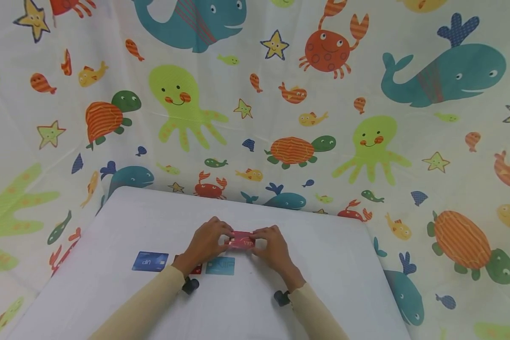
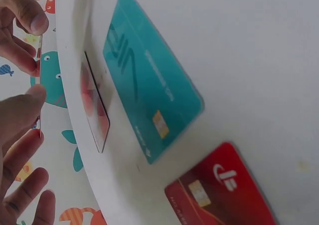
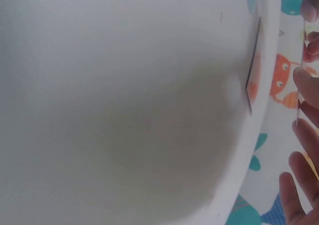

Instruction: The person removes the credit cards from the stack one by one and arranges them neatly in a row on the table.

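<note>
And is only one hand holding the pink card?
No, the left hand and right hand pinch opposite ends of the pink card.

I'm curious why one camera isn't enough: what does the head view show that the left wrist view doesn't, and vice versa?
Only head: a blue card and sleeves. Only left wrist: a pale card with reddish patches near the teal card, which the head view doesn't clearly show. Both: the teal card, red card, table, and the left hand and right hand pinching a pink card.
</note>
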The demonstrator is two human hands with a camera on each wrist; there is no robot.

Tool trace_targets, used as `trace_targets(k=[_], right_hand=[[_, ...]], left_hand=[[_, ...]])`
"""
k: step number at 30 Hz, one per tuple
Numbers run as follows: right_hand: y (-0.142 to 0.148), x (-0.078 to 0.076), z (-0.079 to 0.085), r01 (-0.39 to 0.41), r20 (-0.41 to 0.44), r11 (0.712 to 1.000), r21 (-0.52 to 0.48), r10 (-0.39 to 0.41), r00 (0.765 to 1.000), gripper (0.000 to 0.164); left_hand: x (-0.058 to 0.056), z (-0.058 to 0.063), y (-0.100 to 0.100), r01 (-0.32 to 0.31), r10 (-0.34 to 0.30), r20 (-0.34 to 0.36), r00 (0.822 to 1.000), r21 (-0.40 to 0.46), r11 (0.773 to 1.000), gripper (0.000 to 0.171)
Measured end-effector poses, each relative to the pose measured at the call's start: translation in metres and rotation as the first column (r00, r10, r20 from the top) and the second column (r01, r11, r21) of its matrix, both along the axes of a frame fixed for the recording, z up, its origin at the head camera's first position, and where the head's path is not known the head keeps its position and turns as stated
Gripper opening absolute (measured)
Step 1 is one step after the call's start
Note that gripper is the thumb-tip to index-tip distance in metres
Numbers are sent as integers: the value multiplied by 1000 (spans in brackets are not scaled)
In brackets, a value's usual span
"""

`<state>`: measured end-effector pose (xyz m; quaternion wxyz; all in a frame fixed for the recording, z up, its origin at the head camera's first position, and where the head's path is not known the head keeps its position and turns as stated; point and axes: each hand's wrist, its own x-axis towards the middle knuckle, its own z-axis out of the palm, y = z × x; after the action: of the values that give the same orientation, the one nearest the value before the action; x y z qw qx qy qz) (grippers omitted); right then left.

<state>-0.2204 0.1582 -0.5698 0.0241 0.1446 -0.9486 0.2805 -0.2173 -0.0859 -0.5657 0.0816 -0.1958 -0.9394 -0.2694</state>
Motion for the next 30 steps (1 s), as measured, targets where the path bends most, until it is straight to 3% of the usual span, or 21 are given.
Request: trace_targets(k=[21,30], right_hand=[[22,24,14,-11,-47,998,-66,8,999,39],[31,32,17,-18,-65,997,-74,14,998,40]], left_hand=[[15,18,13,70,-69,-34,997,31,997,33],[18,15,19,89,-86,-92,992,34,995,31]])
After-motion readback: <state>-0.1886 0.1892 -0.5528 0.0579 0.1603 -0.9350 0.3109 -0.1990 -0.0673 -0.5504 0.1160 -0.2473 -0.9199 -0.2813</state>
